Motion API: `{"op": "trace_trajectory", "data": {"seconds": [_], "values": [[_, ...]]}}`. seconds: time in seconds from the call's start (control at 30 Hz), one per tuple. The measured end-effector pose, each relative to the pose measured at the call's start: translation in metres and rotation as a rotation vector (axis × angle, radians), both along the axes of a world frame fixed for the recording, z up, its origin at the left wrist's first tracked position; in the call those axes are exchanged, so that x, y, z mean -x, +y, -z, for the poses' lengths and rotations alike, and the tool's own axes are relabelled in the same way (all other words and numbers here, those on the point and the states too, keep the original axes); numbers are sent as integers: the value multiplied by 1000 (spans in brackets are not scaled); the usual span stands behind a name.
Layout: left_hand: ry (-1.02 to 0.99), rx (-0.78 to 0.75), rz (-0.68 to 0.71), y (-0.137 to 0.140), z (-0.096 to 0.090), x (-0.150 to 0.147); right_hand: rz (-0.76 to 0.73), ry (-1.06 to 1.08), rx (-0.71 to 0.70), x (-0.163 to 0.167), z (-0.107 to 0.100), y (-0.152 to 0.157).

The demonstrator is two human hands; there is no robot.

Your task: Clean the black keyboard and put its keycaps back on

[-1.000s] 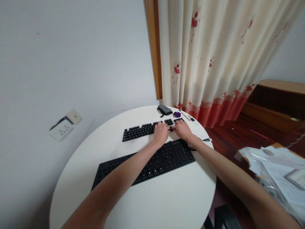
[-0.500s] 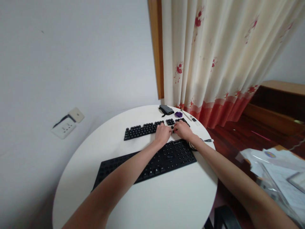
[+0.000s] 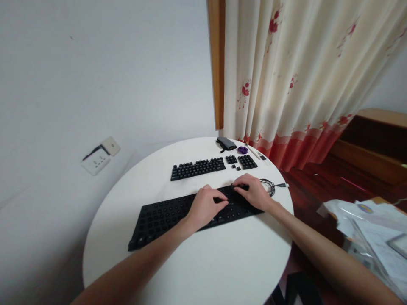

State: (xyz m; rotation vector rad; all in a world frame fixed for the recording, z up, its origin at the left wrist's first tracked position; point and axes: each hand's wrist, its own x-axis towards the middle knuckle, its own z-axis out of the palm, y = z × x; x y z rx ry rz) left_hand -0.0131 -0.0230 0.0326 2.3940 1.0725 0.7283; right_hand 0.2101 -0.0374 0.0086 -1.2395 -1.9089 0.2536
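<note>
A black keyboard base [image 3: 173, 218] with its key positions bare of caps lies across the round white table. My left hand [image 3: 206, 205] is over its middle, thumb and fingertips pinched close together; whatever is between them is too small to make out. Above the base's right end, my right hand [image 3: 252, 191] pinches a small black piece that looks like a keycap, dark against the base. Beyond the base, loose black keycaps stand in blocks: a long main block [image 3: 199, 168], a small block [image 3: 231, 159] and a number-pad block [image 3: 247, 162]. Two single keycaps [image 3: 233, 166] sit just in front of these.
A coiled black cable [image 3: 269, 186] with a USB plug lies right of the base. At the table's back are a grey pouch [image 3: 226, 143], a purple crumpled item [image 3: 242, 150] and a thin light-coloured tool [image 3: 253, 151]. Papers and plastic bags [image 3: 372, 228] are at the right.
Both hands have moved from the loose keycaps back toward me, over the keyboard base. The small and number-pad blocks and two single keycaps are now uncovered. The view has shifted slightly.
</note>
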Motion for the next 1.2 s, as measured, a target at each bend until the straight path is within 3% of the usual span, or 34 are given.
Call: {"op": "trace_trajectory", "data": {"seconds": [0.1, 0.27, 0.77, 1.2], "values": [[-52, 69, 14, -21, 8, 8, -127, 124, 10, 10, 15, -35], [-54, 71, 32, -29, 18, 5, -151, 118, 11, 15, 24, -62], [168, -145, 94, -39, 22, 5, -161, -65, -50, 17, 27, -66], [238, -229, 109, -44, 23, 4, -180, -251, -96, 19, 23, -71]]}}
